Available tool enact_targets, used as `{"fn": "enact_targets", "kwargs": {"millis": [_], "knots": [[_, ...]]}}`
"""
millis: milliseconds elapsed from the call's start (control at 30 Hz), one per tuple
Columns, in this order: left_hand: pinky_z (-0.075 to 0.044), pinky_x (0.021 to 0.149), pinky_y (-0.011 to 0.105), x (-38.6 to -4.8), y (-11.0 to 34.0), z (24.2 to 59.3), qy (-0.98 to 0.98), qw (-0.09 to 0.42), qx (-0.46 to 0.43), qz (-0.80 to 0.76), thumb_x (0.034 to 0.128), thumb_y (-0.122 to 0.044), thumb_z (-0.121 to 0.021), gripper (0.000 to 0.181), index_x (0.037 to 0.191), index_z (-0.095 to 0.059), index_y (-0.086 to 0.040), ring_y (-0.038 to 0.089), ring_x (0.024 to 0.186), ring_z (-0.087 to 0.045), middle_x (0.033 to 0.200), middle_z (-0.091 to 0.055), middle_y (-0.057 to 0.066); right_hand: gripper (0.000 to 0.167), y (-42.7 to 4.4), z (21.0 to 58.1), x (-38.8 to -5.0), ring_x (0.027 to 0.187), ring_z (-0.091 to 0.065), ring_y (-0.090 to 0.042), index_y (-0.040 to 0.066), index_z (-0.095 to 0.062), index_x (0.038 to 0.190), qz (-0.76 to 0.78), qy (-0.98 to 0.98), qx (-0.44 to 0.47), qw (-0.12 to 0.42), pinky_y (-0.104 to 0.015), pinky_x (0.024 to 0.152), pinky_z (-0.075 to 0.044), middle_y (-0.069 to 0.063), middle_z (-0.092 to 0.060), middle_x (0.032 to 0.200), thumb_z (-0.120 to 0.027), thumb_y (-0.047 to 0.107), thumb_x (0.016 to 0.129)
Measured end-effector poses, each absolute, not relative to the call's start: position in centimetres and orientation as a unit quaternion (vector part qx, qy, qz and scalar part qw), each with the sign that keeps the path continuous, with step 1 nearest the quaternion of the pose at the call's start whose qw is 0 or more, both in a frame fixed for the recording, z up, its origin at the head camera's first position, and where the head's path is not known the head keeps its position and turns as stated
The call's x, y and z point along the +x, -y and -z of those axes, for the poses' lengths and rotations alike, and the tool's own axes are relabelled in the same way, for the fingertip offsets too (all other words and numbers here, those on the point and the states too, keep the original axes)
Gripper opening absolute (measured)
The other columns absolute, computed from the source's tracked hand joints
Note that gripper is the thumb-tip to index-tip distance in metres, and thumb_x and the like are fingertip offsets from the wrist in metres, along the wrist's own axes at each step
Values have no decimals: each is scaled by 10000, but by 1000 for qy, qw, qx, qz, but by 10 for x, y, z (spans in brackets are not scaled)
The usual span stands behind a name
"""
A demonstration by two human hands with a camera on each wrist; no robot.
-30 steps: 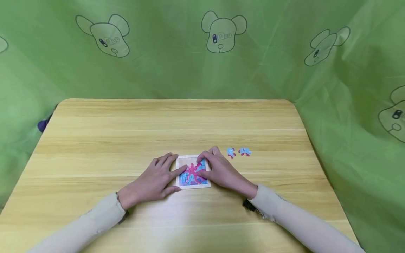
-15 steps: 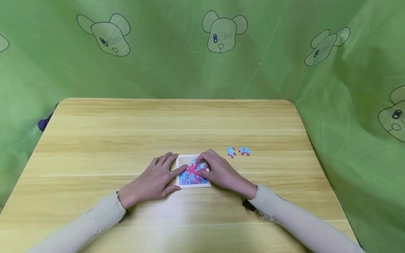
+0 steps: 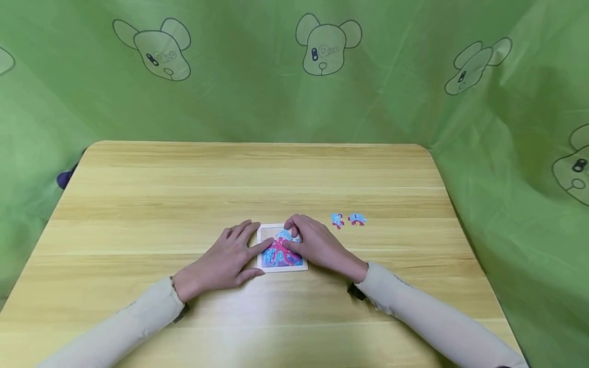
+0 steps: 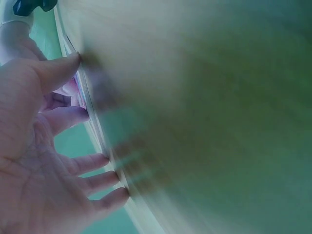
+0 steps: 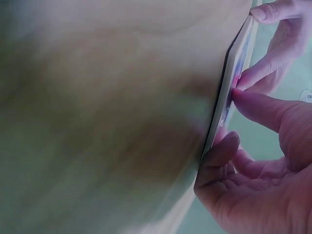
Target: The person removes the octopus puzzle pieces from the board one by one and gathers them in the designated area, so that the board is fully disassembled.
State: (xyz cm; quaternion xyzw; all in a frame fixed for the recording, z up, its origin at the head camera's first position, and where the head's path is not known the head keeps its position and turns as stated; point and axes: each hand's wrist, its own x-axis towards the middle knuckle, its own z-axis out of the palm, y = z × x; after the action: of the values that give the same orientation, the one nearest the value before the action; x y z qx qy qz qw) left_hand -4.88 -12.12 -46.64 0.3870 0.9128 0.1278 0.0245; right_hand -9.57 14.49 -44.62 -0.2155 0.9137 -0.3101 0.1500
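Observation:
In the head view, a small white-framed jigsaw puzzle with a pink octopus on blue lies on the table. My left hand rests along its left side with fingers spread. The left index finger presses on the picture, and the thumb touches the near left corner. My right hand bends over the right side, its thumb on the octopus and curled fingers at the upper right. Between them a light blue puzzle piece shows, partly hidden by the fingers. Bare backing shows at the frame's upper left.
Two loose blue and pink puzzle pieces, one left and one right, lie beyond the right hand. The wooden table extends all round. A green cloth with printed bear heads hangs behind and at the sides.
A light blue piece has come into view at the top of the puzzle. My right hand has shifted slightly left, its thumb higher on the picture. The left hand keeps its place.

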Motion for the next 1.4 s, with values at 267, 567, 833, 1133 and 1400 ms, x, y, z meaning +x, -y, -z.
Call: {"fn": "enact_targets", "kwargs": {"millis": [267, 567, 833, 1133, 1400], "knots": [[-413, 1104, 704, -51, 123, 464, -913, 26, 387, -129, 1042, -515, -714, 711, 1619, -556, -131, 542, 1503, -377, 1633, -393, 340, 276, -149, 445, -102, 763, -544, -159, 119, -663, 1150, 353, -899, -206, 157, -327, 716, -486, 19, -633, 928, -867, 149, 966], [-396, 1123, 702, -50, 122, 464, -914, 37, 380, -136, 1044, -525, -704, 711, 1625, -550, -145, 533, 1516, -364, 1646, -382, 330, 177, -159, 443, -105, 811, -599, -173, 96, -685, 1203, 395, -885, -176, 173, -339, 743, -514, 24, -676, 937, -754, 109, 1040], [-405, 1118, 698, -50, 122, 463, -914, 37, 379, -137, 1038, -532, -713, 726, 1627, -547, -141, 527, 1516, -371, 1647, -383, 327, 173, -172, 445, -105, 837, -609, -190, 63, -711, 1224, 441, -870, -129, 179, -297, 760, -529, -26, -681, 961, -728, 108, 1058], [-430, 1092, 689, -51, 122, 465, -913, 20, 384, -136, 1024, -544, -729, 759, 1626, -544, -119, 518, 1502, -396, 1635, -409, 313, 135, -193, 436, -103, 793, -570, -214, 40, -688, 1194, 463, -867, -107, 153, -258, 652, -470, -83, -666, 977, -697, 117, 1083], [-411, 1124, 679, -51, 123, 465, -915, 32, 372, -151, 1010, -556, -743, 882, 1665, -440, -50, 510, 1539, -348, 1646, -405, 293, 182, -215, 433, -101, 776, -578, -230, 37, -648, 1255, 488, -857, -79, 147, -252, 620, -467, -141, -669, 1015, -670, 130, 1100]]}}
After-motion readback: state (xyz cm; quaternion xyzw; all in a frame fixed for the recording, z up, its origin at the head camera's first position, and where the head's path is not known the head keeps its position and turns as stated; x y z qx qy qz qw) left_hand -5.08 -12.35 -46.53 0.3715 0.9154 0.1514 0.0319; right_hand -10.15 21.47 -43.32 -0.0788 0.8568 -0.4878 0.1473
